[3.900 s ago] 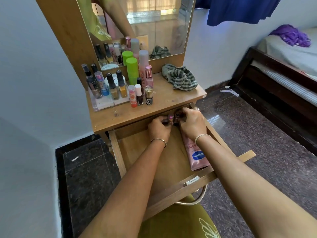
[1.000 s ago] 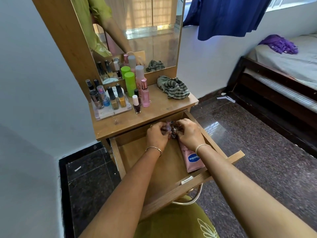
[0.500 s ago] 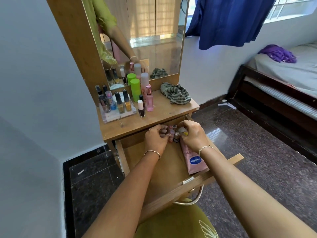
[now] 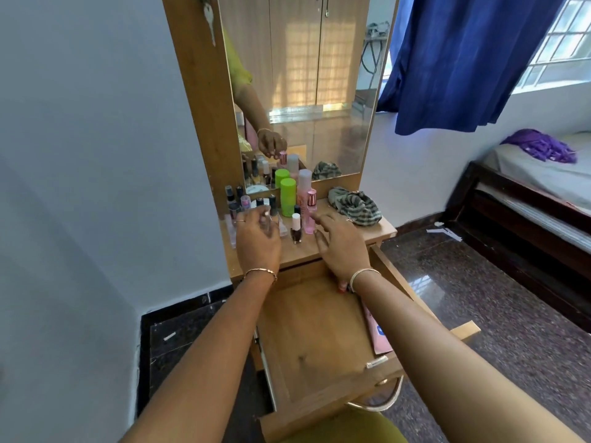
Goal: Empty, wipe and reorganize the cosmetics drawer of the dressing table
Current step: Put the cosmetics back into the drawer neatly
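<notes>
A single wide-angle view comes from the person's head, looking forward and down along both forearms. The open drawer (image 4: 313, 340) lies close beneath in the lower middle, and the table (image 4: 300, 254) is just beyond at arm's reach. The camera faces the mirror (image 4: 307, 91), which shows one arm again from the front, with wall (image 4: 96, 155) filling the left and a bed (image 4: 543, 174) far right.

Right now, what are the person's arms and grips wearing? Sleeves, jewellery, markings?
Both forearms are bare, with no sleeve reaching them. The left grip has a thin gold-toned bangle at the wrist and a ring on one finger. The right grip has a paler bangle at its wrist. The mirror reflects a yellow-green sleeve higher up. No markings show.
</notes>
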Demonstrator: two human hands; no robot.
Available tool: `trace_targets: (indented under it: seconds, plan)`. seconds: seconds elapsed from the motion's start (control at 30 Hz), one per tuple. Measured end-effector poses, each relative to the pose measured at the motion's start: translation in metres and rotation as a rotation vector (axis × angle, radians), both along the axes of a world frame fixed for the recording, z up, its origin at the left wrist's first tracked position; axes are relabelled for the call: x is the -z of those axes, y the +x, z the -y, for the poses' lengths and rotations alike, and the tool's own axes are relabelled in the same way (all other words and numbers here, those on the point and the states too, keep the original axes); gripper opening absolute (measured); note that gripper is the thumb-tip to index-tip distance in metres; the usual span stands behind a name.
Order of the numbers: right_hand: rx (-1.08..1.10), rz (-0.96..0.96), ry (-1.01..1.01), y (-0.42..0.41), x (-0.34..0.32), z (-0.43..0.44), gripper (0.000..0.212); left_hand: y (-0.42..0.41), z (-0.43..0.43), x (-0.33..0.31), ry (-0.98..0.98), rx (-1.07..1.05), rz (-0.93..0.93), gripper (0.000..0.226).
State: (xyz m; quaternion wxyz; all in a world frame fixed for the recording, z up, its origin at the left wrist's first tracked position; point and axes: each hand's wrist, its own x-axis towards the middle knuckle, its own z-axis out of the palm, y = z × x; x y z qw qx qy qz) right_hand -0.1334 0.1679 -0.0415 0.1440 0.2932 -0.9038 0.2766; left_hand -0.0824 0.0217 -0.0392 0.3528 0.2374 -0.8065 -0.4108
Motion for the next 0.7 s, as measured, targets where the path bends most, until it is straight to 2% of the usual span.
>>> trace_targets:
  seconds: [0.17,0.33,0.53,0.7]
  plan:
    - [-0.013,-0.011,0.072,-0.009,-0.001,0.025,0.051,-0.011,0.028,-0.010,-0.177,-0.125,0.124,0.043]
    - [-0.010,-0.044,0.039,-0.013,0.003,0.033,0.043,-0.022,0.041,-0.006,-0.328,-0.113,0.227,0.035]
    - [-0.007,-0.046,-0.004,-0.015,0.005,0.036,0.029,-0.023,0.043,-0.001,-0.335,-0.086,0.207,0.031]
    - [-0.004,0.034,-0.088,-0.009,0.006,0.026,0.031,-0.013,0.042,0.000,-0.318,-0.033,0.190,0.029]
